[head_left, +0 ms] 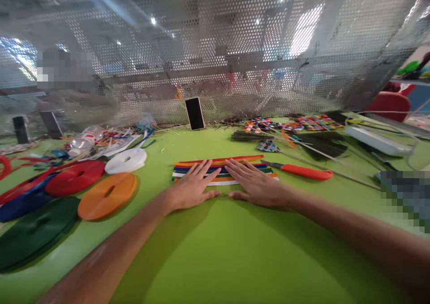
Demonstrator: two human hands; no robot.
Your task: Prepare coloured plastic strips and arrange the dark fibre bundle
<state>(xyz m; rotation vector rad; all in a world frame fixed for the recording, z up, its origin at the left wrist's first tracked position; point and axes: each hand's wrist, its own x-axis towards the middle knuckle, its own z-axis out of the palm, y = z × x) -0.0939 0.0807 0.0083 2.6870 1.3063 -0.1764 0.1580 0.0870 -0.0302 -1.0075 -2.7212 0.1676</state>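
Note:
Several coloured ribbon strips (220, 165) lie side by side on the green table (215, 250), in red, orange, blue, white and green. My left hand (191, 185) rests flat on their left half with the fingers spread. On the right half lies my right hand (253, 183), also flat, its fingers stretched forward. The two thumbs point toward each other just below the strips, a small gap apart. Both hands cover the middle of the strips. Close to the strips' right end is a knife with an orange handle (306, 171), its blade pointing left.
Ribbon rolls stand at the left: white (139, 157), orange (121, 196), red (60, 178) and dark green (36, 237). A phone (195, 113) leans upright before a perforated metal screen (215, 40). Woven colourful pieces (316, 122) and a white power strip (378, 141) lie at the right.

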